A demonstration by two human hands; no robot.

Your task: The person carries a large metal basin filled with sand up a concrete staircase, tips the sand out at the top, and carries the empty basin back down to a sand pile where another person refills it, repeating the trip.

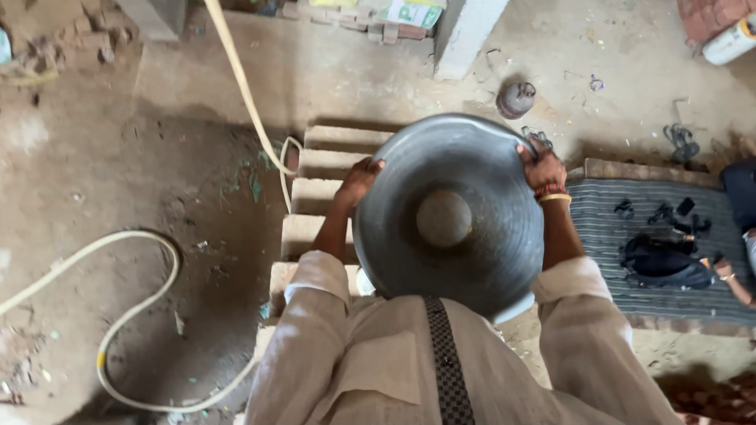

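I hold a round, dark metal pan (472, 169) out in front of my chest, with a raised round bump at its middle. My left hand (358, 181) grips the pan's left rim. My right hand (543, 169), with bangles at the wrist, grips its upper right rim. My beige sleeves and a dark patterned strap (447, 362) fill the bottom of the view. The pan hides most of what lies directly beneath it.
Concrete steps (331, 169) run down below the pan. A pale hose (134, 315) loops over the dirt floor at left. At right is a striped mat (606, 228) with black items and another person's hand (736, 279). A small round vessel (516, 98) and a pillar (465, 31) stand beyond.
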